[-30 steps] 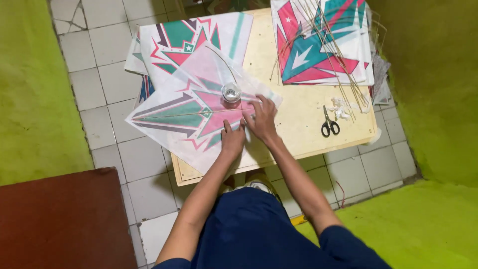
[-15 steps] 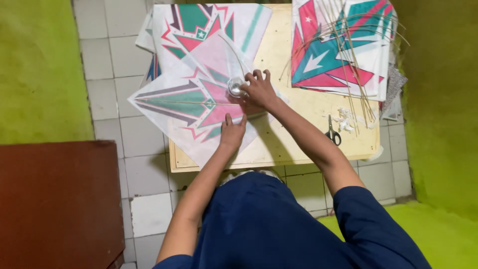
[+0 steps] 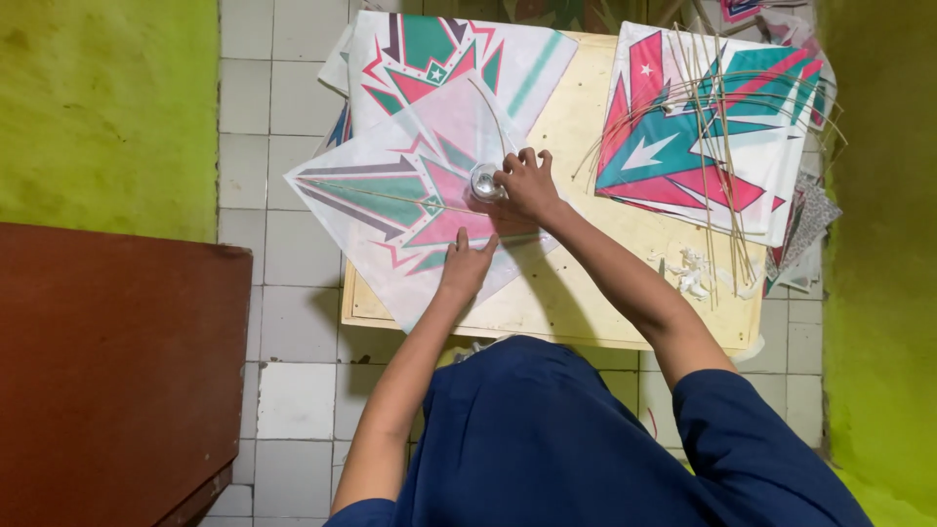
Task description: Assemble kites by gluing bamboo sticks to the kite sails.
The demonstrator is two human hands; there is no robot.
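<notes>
Kite sheet [image 3: 390,200] lies on board [image 3: 586,303], under both hands. Left hand [image 3: 467,268] fingers [image 3: 461,240] flat on sheet. Small jar [image 3: 484,182] at right hand [image 3: 527,183] fingertips [image 3: 506,176], on sheet. Stick bundle [image 3: 717,127] on stacked sheets [image 3: 683,146], well right of fingers. More sheets [image 3: 439,59] beyond fingertips.

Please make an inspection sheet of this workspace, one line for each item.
Surface: low pale wooden board on a tiled floor.
Job's things: printed kite sheet with thin sticks; small round clear container on it.
Clutter: stack of printed sheets under loose bamboo sticks; white scraps.
Grippers: left hand pressed flat on the sheet; right hand with fingers touching the container.
Cables: nothing seen.
Surroundings: green walls; brown wooden furniture.
</notes>
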